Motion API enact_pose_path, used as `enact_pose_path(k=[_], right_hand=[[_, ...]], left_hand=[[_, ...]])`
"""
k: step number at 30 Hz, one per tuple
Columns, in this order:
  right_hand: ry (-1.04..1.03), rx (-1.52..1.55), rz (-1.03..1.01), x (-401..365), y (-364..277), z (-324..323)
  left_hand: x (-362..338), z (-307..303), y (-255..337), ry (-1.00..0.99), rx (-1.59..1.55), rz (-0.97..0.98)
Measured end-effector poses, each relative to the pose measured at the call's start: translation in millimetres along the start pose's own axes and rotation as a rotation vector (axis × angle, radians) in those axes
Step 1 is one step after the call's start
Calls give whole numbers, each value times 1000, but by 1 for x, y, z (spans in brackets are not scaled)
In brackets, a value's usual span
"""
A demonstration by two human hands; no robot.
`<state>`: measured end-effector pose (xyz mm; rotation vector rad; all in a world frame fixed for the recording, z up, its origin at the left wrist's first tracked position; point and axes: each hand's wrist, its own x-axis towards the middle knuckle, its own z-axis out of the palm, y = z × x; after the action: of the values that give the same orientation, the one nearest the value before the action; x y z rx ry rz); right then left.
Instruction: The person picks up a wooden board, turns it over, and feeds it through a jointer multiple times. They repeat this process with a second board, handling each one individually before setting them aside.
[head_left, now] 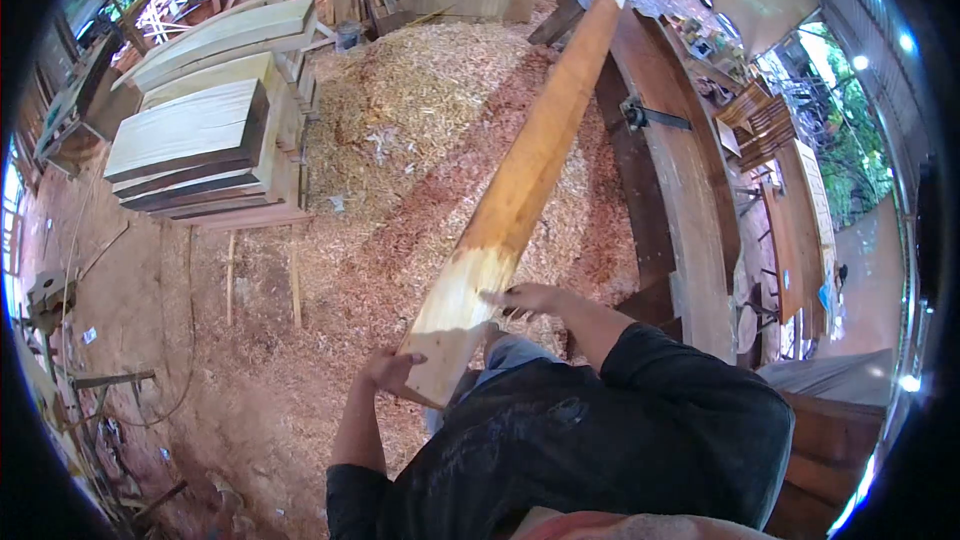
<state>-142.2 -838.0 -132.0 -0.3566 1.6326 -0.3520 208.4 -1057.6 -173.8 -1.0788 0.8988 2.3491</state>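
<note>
A long wooden board (pixel 535 155) runs from my body up toward the top of the view, reddish brown along most of its length and pale at both ends. My left hand (pixel 390 370) grips its near left corner, with the thumb on the top face. My right hand (pixel 528 300) rests at the board's right edge, on the pale part, its fingers loosely bent over the wood and the thumb side partly hidden. The board's far end lies near a long workbench (pixel 690 210).
Thick planks (pixel 190 135) are stacked at the left. Wood shavings (pixel 400 140) cover the ground ahead. A black clamp-like tool (pixel 652 117) sits on the bench at the right. More boards (pixel 785 250) stand beyond it. Cables lie on the left floor.
</note>
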Motion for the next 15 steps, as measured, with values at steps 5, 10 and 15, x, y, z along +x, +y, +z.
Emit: enact_pose_path(k=[5,10,15], right_hand=[[430,675,-28,41,1,-69],[687,1114,-119,96,5,-168],[623,1351,-325,101,-47,-240]], left_hand=[[-39,-9,-27,139,127,-31],[-74,12,-27,340,625,13],[-115,74,12,580,1018,-126]])
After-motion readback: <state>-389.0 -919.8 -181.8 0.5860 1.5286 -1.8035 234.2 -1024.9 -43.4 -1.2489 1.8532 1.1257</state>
